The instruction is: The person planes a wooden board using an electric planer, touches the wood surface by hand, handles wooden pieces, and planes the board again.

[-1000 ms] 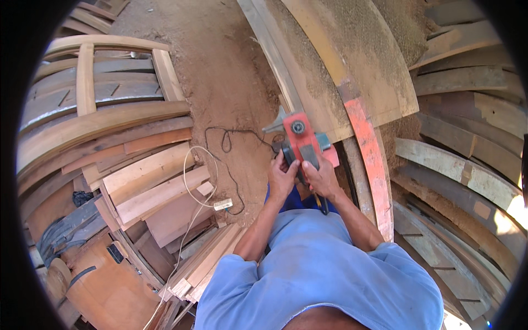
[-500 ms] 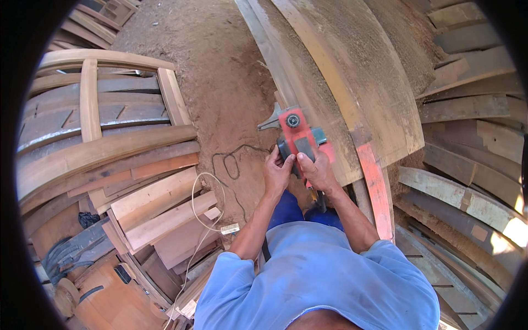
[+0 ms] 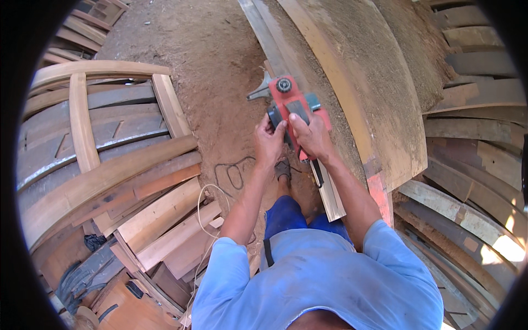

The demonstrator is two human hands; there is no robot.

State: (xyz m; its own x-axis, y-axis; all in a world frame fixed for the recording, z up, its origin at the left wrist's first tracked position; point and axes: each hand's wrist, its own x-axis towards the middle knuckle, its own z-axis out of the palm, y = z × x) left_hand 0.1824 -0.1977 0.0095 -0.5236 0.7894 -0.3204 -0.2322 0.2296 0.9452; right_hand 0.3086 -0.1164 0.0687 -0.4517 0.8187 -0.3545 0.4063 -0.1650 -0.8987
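Note:
A red electric hand planer (image 3: 282, 99), with a black front knob and a grey side fence, sits on a narrow wooden strip. Bare pale wood of that strip (image 3: 331, 197) shows behind the planer, toward my body. My right hand (image 3: 313, 135) wraps around the planer's rear handle, thumb on top. On the planer's left side, my left hand (image 3: 269, 143) grips the dark housing with its thumb and fingers. The planer's underside is hidden.
A large curved wooden sheet (image 3: 393, 110) lies at the right of the planer. Left stands a wooden frame (image 3: 84, 118) over stacked boards (image 3: 159, 209). A dark cord (image 3: 231, 173) coils on the dirt floor, and a pale cable (image 3: 199, 206) loops by the boards. More planks (image 3: 467, 212) lie right.
Both hands have moved the planer forward, away from my body, and slightly left. The wooden strip behind it has come into view, as has a foot below.

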